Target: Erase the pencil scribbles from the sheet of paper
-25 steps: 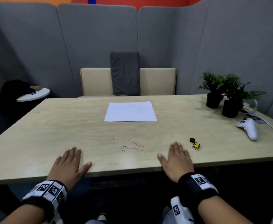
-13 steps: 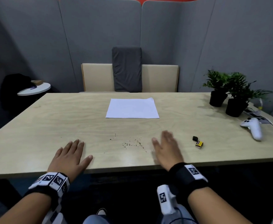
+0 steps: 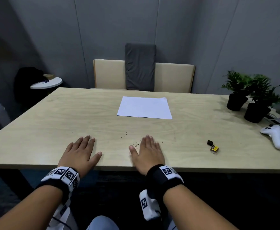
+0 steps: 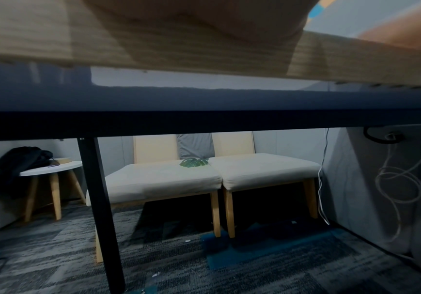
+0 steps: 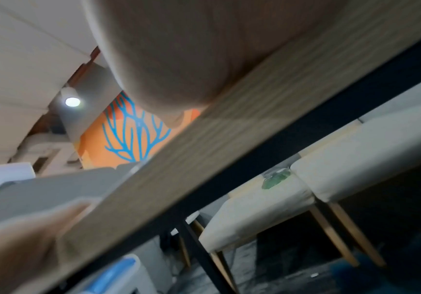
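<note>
A white sheet of paper [image 3: 145, 107] lies flat near the far middle of the wooden table [image 3: 53, 123]; no scribbles show on it from here. A small eraser in a yellow sleeve [image 3: 213, 147] lies at the right, near the front edge. Dark eraser crumbs [image 3: 136, 143] are scattered in front of the sheet. My left hand [image 3: 81, 150] lies flat and open on the table's front edge. My right hand [image 3: 146, 150] lies flat with fingers straight, over the crumbs. Both wrist views show only palm, table edge and the room under the table.
Two potted plants [image 3: 250, 98] stand at the far right, with a white game controller [image 3: 274, 136] in front of them. Cream chairs [image 3: 172, 77] with a grey cushion [image 3: 140, 67] stand behind the table. A small round side table [image 3: 46, 83] is at the left.
My right hand has slid left along the front of the table, from near the eraser onto the crumbs. The left hand has stayed put. The head view has tilted down.
</note>
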`<action>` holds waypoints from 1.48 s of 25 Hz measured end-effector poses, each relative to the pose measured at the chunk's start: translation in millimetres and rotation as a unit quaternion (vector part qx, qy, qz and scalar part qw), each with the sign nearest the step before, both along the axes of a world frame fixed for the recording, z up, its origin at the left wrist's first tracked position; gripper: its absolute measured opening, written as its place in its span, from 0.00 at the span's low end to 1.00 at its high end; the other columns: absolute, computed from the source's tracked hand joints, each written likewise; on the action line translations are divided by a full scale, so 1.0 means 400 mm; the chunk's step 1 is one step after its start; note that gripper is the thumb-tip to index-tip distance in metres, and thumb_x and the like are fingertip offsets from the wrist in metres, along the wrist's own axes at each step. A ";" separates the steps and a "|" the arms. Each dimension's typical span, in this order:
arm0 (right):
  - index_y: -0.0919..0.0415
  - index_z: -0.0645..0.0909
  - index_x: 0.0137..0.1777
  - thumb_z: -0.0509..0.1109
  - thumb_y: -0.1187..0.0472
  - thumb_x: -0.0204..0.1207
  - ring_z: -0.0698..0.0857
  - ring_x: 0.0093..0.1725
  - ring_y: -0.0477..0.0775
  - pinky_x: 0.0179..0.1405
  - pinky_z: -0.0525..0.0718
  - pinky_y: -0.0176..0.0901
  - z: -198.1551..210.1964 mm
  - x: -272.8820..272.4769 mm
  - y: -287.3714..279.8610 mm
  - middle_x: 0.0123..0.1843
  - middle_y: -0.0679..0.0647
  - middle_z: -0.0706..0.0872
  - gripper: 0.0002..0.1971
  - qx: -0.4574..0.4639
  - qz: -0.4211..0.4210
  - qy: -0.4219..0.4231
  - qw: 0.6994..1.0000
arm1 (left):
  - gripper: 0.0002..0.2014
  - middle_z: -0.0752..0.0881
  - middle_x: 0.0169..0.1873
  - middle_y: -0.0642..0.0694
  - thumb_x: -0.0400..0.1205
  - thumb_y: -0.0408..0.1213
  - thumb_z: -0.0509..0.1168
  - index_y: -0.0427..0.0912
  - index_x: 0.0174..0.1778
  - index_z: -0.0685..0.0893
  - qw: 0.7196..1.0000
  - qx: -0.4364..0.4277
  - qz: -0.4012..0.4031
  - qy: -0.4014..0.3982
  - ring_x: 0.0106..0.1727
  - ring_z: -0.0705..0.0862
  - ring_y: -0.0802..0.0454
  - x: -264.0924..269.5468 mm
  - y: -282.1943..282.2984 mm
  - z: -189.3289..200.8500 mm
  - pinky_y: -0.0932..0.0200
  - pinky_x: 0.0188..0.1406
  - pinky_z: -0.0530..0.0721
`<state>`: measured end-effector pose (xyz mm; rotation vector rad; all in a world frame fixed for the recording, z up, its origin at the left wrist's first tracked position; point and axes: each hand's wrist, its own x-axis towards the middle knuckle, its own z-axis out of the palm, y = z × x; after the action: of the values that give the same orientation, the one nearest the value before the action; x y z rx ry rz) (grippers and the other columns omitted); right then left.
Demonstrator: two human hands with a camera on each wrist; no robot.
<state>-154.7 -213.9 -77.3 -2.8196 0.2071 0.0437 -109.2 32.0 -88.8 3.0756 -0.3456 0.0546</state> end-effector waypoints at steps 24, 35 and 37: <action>0.64 0.46 0.85 0.44 0.42 0.85 0.42 0.85 0.49 0.83 0.37 0.44 0.041 0.009 -0.055 0.87 0.55 0.45 0.35 0.116 -0.027 -0.059 0.991 | 0.46 0.40 0.86 0.52 0.73 0.68 0.22 0.48 0.87 0.41 1.000 0.012 0.003 0.001 0.86 0.39 0.52 -0.003 0.008 -0.013 0.48 0.85 0.41; 0.61 0.44 0.85 0.28 0.34 0.74 0.37 0.85 0.46 0.82 0.34 0.43 0.000 0.018 0.140 0.87 0.52 0.41 0.44 0.000 0.100 -0.022 0.995 | 0.41 0.58 0.85 0.38 0.86 0.63 0.38 0.32 0.84 0.58 0.987 -0.053 -0.064 -0.140 0.86 0.52 0.42 -0.033 0.025 -0.036 0.34 0.81 0.50; 0.57 0.47 0.86 0.39 0.37 0.83 0.39 0.83 0.37 0.82 0.37 0.38 0.023 0.024 0.147 0.86 0.45 0.45 0.36 0.144 0.137 -0.010 0.980 | 0.40 0.54 0.85 0.36 0.86 0.63 0.41 0.33 0.85 0.56 0.981 -0.059 -0.068 -0.173 0.86 0.51 0.40 -0.059 0.029 -0.041 0.34 0.82 0.50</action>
<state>-145.3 -155.1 -68.1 -2.5369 -0.1794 0.0991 -132.8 43.6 -105.1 2.9077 -0.5431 0.5875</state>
